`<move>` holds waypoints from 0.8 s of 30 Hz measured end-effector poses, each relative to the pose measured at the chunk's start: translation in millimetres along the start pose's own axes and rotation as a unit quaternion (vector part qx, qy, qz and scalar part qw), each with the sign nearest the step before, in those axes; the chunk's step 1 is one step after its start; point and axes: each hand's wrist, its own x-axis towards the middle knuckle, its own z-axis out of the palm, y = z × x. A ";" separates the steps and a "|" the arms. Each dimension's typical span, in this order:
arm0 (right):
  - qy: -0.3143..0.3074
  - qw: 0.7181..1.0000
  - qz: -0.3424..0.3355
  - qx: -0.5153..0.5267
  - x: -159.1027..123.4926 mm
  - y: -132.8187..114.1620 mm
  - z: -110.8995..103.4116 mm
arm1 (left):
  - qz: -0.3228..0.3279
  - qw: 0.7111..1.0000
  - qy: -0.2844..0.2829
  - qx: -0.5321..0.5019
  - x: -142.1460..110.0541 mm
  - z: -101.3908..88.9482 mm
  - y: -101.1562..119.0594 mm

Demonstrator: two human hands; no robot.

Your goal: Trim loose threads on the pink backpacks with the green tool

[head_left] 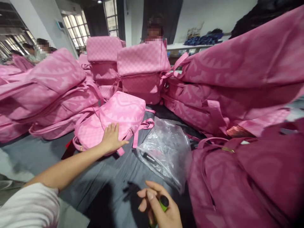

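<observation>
My left hand [112, 138] lies with fingers spread on the front of a small pink backpack [123, 109], checked and printed with a pale jagged pattern. The backpack rests on a dark grey cloth-like surface [95, 177], its straps trailing to the right. Lower down, my right hand [161, 202] curls around a slim green pen-like tool with a black end [164, 202]; most of its length is hidden in the palm. Between the backpack and the right-hand bags is a clear plastic bag [166, 148] with a small black item [149, 157] visible in it.
Stacked pink backpacks stand on the left [54, 85], at the back [142, 60] and on the right [237, 63]. A darker pink backpack [249, 177] fills the lower right. A person [155, 30] is behind the back stack; other people [42, 47] are at far left.
</observation>
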 end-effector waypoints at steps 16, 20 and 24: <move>0.049 0.991 -0.071 -0.105 -176.7 82.4 -61.2 | 0.020 0.998 0.062 0.011 -92.1 -15.9 -38.3; 0.095 0.987 -0.074 -0.109 -187.6 96.3 -84.5 | 0.011 0.993 0.108 -0.039 -93.8 -56.1 -40.3; 0.036 0.990 -0.034 -0.133 -160.1 96.9 -67.5 | -0.042 0.978 0.193 -0.065 -106.0 -121.1 -63.8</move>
